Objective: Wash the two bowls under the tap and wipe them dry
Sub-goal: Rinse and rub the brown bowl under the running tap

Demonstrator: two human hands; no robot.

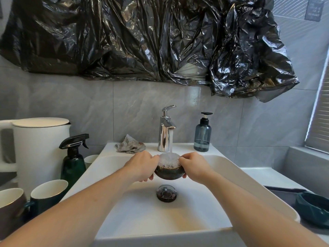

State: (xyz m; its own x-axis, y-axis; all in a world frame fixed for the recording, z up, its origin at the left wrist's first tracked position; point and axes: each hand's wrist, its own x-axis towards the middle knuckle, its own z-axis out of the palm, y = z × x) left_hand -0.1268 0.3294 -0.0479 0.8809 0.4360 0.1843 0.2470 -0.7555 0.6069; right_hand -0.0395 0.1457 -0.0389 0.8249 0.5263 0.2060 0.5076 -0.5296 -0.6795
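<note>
A small dark brown bowl (168, 173) is held upright under the chrome tap (165, 129), and running water foams inside it. My left hand (142, 165) grips its left side, thumb at the rim and fingers curled beneath. My right hand (193, 166) grips the right side the same way. Both hands are above the white sink (135, 211). A dark green bowl (313, 207) sits on the counter at the far right. A crumpled grey cloth (129, 144) lies on the sink ledge left of the tap.
A blue soap dispenser (203, 134) stands right of the tap. On the left stand a green spray bottle (73, 161), a white kettle (39, 148) and two mugs (48, 195). The sink drain plug (166, 193) lies below the bowl. Black plastic covers the wall above.
</note>
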